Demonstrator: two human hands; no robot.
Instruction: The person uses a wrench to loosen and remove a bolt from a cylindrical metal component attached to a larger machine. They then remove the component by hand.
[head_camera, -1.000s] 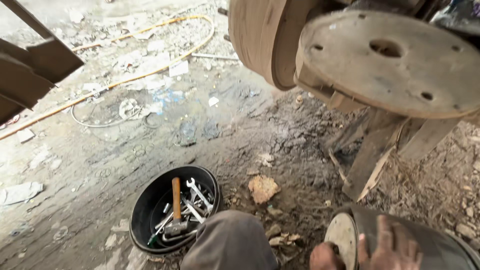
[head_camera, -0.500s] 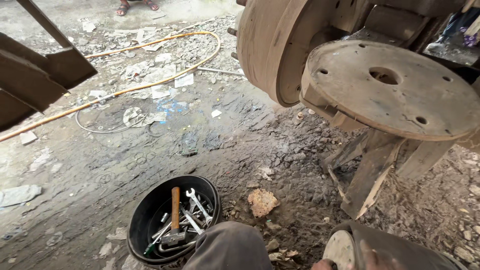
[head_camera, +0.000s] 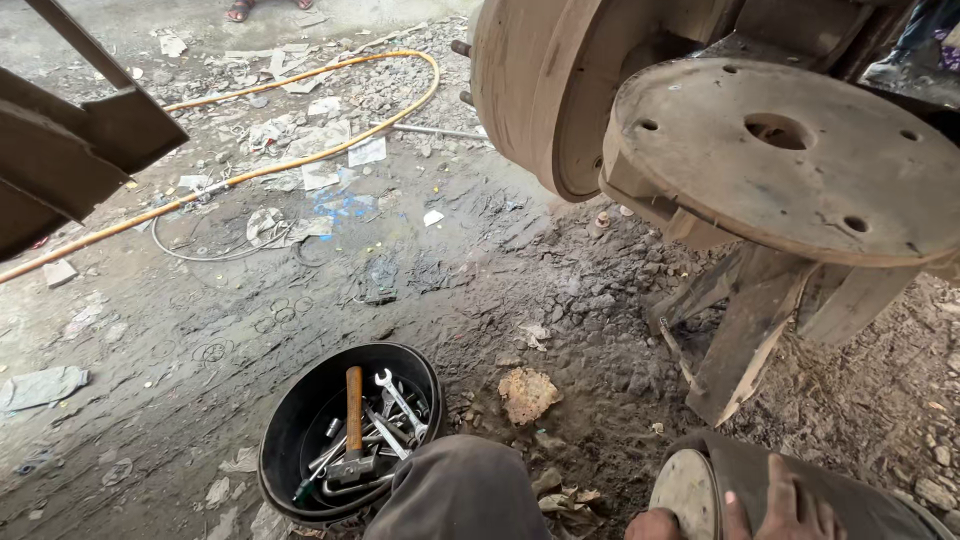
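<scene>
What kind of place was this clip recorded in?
Most likely an open-air vehicle repair yard. A big rusty wheel hub rests on wooden blocks over oily dirt ground. A black tub holds wrenches and a hammer, and a yellow hose trails past litter.

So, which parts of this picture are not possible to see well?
- Hands: in the head view only one hand shows, resting on a metal drum; the bottom edge cuts both. Which hand it is, cannot be told.
- Black tub: the knee covers its near rim, and the tools overlap each other.
- Big round plate: it hides what holds it up.
- Feet at the top edge: the rest is cut off.
</scene>
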